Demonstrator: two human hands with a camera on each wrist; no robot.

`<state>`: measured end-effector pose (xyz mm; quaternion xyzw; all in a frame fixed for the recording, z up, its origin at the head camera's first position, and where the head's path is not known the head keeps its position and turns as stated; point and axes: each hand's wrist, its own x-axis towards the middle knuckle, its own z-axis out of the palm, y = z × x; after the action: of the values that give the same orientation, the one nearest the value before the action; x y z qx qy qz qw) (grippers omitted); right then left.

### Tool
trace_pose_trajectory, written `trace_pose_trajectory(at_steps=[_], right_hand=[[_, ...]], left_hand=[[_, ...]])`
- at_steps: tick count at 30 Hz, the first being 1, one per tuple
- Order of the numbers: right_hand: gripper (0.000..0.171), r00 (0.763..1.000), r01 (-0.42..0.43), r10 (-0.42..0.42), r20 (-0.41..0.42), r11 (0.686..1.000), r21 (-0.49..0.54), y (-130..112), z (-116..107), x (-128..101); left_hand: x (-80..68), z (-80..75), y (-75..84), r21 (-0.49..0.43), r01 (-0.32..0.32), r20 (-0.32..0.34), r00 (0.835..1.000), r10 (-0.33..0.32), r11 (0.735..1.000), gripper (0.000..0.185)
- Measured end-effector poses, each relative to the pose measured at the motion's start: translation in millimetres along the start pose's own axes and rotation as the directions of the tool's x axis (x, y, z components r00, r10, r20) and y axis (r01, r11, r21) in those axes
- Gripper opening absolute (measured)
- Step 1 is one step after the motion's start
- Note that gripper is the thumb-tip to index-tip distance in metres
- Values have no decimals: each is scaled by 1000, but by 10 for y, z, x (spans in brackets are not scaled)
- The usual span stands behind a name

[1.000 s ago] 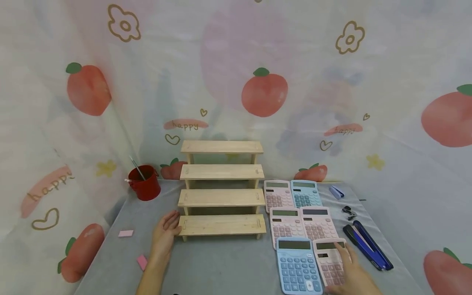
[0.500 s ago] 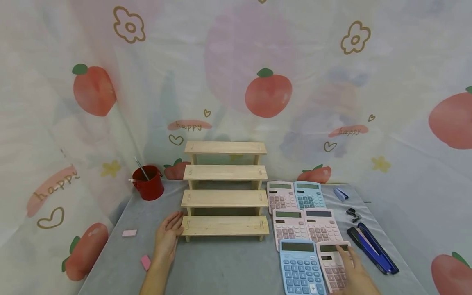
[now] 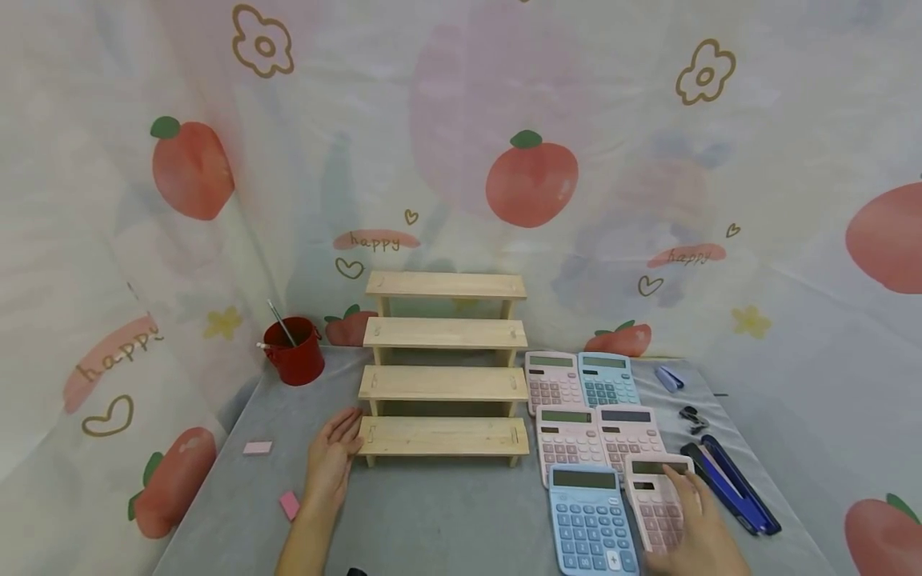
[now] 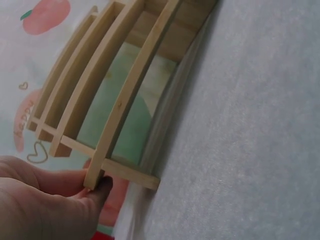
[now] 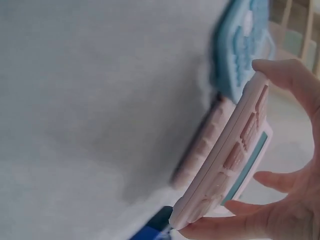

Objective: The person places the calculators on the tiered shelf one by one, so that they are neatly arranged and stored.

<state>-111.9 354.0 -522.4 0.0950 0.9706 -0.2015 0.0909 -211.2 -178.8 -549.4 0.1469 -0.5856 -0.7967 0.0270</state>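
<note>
Gripping the pink calculator [image 5: 235, 155] edgewise in my right hand [image 3: 695, 532], lower right: light, rigid, slick plastic. My left hand [image 3: 331, 460] rests flat-fingered against the wooden rack [image 3: 442, 436].

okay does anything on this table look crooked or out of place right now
One thing: the front-right pink calculator breaks the flat grid. The right hand grips it, and the right wrist view shows it tilted up off the grey table, overlapping the pink calculator behind it. Two pink erasers lie scattered at left.
</note>
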Motion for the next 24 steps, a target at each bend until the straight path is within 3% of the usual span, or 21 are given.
trace_pose_trajectory(at_steps=[4, 9, 15, 24], right_hand=[[146, 990, 79, -81, -112, 997, -21, -155, -131, -74], [138, 951, 180, -183, -250, 983, -36, -397, -311, -142], [138, 934, 244, -244, -263, 969, -32, -659, -551, -136], [136, 891, 348, -331, -311, 937, 0, -1031, -734, -41]], left_hand=[[-5, -1, 2, -9, 5, -9, 1000, -5, 1000, 63], [-7, -16, -8, -44, 1, -9, 1000, -2, 999, 64], [0, 5, -33, -81, 2, -20, 1000, -4, 997, 63], [-11, 0, -31, -93, -20, -40, 999, 17, 995, 63]])
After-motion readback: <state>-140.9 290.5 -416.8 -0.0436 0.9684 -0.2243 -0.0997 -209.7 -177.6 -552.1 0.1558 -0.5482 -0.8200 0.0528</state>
